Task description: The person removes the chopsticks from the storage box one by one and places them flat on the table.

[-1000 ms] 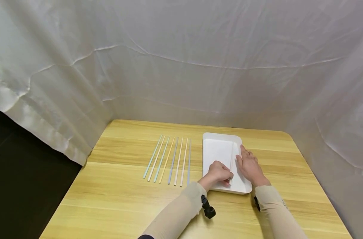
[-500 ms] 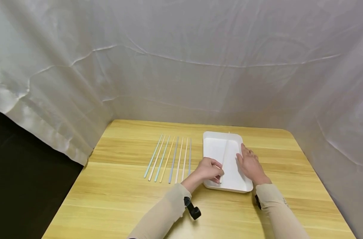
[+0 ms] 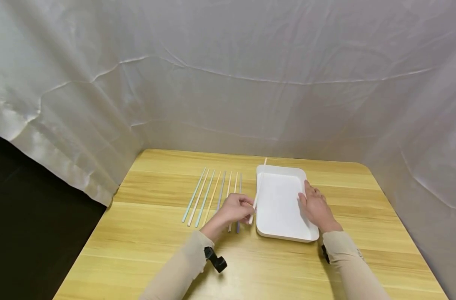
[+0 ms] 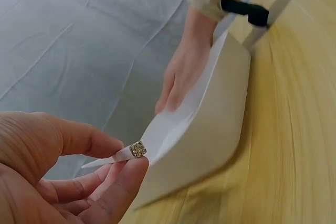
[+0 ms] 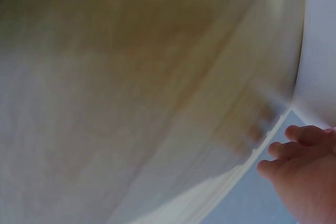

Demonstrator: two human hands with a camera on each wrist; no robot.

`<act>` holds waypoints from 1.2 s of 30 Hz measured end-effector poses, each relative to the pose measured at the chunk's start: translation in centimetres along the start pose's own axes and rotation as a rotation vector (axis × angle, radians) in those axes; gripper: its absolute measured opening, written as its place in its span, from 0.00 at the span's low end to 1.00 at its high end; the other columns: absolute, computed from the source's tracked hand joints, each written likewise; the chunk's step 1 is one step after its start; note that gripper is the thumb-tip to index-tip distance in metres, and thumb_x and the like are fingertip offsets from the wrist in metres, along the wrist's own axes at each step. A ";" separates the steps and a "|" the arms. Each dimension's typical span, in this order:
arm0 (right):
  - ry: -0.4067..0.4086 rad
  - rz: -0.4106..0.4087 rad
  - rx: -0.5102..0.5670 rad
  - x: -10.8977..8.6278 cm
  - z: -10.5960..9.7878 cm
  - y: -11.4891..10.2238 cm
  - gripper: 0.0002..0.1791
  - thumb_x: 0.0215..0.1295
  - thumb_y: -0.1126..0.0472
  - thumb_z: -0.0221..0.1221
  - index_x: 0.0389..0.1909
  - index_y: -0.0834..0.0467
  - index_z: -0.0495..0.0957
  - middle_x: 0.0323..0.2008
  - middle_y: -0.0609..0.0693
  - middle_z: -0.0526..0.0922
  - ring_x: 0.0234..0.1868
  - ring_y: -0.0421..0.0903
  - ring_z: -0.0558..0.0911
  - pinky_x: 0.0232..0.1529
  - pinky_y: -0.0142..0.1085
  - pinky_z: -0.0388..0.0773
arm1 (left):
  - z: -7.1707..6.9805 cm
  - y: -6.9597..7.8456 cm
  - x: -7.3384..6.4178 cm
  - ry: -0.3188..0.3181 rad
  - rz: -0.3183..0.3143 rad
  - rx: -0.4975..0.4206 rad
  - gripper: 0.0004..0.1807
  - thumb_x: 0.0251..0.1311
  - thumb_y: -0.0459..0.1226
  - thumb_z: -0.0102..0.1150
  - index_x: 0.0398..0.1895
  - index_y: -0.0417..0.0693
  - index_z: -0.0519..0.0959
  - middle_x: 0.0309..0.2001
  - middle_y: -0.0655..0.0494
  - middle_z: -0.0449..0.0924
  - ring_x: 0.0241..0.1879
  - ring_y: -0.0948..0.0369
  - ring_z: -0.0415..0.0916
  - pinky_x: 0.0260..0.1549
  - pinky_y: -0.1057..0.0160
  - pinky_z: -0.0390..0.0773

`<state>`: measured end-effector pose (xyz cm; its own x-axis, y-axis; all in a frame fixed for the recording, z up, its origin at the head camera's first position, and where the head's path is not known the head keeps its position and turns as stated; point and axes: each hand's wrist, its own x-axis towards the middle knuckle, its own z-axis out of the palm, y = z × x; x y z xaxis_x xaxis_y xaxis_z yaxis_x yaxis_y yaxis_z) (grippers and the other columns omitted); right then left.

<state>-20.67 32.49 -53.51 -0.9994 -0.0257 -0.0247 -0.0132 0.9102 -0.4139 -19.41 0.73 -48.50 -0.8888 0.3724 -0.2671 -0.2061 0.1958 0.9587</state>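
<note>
In the head view my left hand (image 3: 234,207) pinches a pale chopstick (image 3: 257,192) near its near end, between thumb and fingertips. Its far end points away past the tray's back left corner. Seen from the left wrist, the chopstick's end (image 4: 137,149) has a speckled, metallic-looking face. The white rectangular tray (image 3: 284,208) lies just right of the held chopstick. My right hand (image 3: 317,210) rests on the tray's right rim, fingers extended and thumb over the inner side. In the right wrist view this hand (image 5: 310,174) shows only partly, at the lower right.
Left of the tray lies a row of several pastel chopsticks, among them a mint one (image 3: 193,194) and a yellow one (image 3: 212,196). My left hand and forearm cover part of the row. Pale curtains (image 3: 228,96) hang behind the wooden table (image 3: 145,233).
My left hand has moved left, carrying the pale chopstick from inside the tray to over its left rim. The right hand stays on the right rim.
</note>
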 end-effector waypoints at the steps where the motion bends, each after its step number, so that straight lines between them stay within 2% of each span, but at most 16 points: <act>1: -0.002 0.001 0.000 0.0 0.0 0.0 0.40 0.87 0.46 0.34 0.83 0.70 0.38 0.80 0.77 0.49 0.79 0.80 0.49 0.81 0.71 0.45 | -0.5 -0.1 -0.1 0.011 0.001 0.006 0.18 0.58 0.26 0.66 0.53 0.31 0.82 0.37 0.39 0.88 0.24 0.59 0.83 0.27 0.63 0.91; 8: 0.003 -0.005 -0.009 0.0 0.0 0.2 0.39 0.87 0.47 0.34 0.82 0.71 0.39 0.79 0.77 0.50 0.79 0.80 0.50 0.81 0.72 0.46 | -3.3 -1.0 -0.8 0.060 -0.008 0.057 0.18 0.59 0.26 0.66 0.54 0.32 0.82 0.34 0.46 0.86 0.26 0.58 0.84 0.29 0.61 0.92; 14: -0.005 -0.001 -0.011 0.0 0.0 0.3 0.40 0.87 0.46 0.33 0.83 0.70 0.38 0.80 0.76 0.50 0.79 0.79 0.50 0.81 0.71 0.45 | -5.0 -1.4 -1.3 0.094 -0.015 0.089 0.18 0.60 0.26 0.65 0.54 0.31 0.82 0.33 0.47 0.86 0.26 0.57 0.85 0.29 0.60 0.92; 18: -0.011 0.006 -0.005 0.0 0.0 0.2 0.40 0.87 0.45 0.33 0.83 0.70 0.39 0.80 0.76 0.49 0.79 0.79 0.50 0.81 0.71 0.45 | -6.1 -1.7 -1.6 0.124 -0.016 0.108 0.19 0.59 0.26 0.64 0.54 0.30 0.81 0.33 0.47 0.86 0.24 0.57 0.84 0.28 0.60 0.92; 24: -0.008 0.005 -0.002 0.1 -0.1 0.2 0.40 0.87 0.45 0.33 0.83 0.70 0.38 0.80 0.75 0.49 0.79 0.79 0.50 0.81 0.71 0.45 | -7.2 -2.3 -1.8 0.160 -0.022 0.127 0.18 0.59 0.25 0.61 0.53 0.30 0.82 0.28 0.53 0.81 0.21 0.60 0.81 0.26 0.62 0.91; 28: -0.009 0.002 -0.005 0.1 -0.1 0.3 0.40 0.87 0.45 0.33 0.83 0.70 0.38 0.80 0.76 0.49 0.79 0.79 0.50 0.81 0.71 0.44 | -7.9 -2.7 -2.1 0.204 -0.010 0.154 0.17 0.58 0.25 0.62 0.52 0.30 0.83 0.27 0.53 0.82 0.20 0.61 0.80 0.24 0.61 0.90; 31: -0.013 0.005 -0.005 0.1 -0.1 0.3 0.40 0.87 0.45 0.33 0.83 0.70 0.38 0.80 0.76 0.49 0.79 0.79 0.50 0.81 0.71 0.44 | -8.4 -2.9 -2.2 0.242 0.003 0.175 0.17 0.57 0.24 0.62 0.51 0.30 0.84 0.28 0.52 0.83 0.20 0.62 0.78 0.22 0.63 0.88; 36: -0.012 0.002 -0.004 0.1 -0.1 0.4 0.40 0.87 0.45 0.34 0.83 0.70 0.38 0.80 0.76 0.49 0.79 0.79 0.49 0.81 0.71 0.44 | -9.8 -3.2 -2.7 0.285 0.001 0.201 0.18 0.58 0.24 0.60 0.52 0.30 0.84 0.26 0.54 0.80 0.19 0.64 0.74 0.19 0.70 0.81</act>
<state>-20.74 32.87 -53.54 -0.9989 -0.0290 -0.0366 -0.0115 0.9120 -0.4100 -20.39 -9.78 -49.92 -0.9733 0.1102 -0.2013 -0.1458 0.3807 0.9131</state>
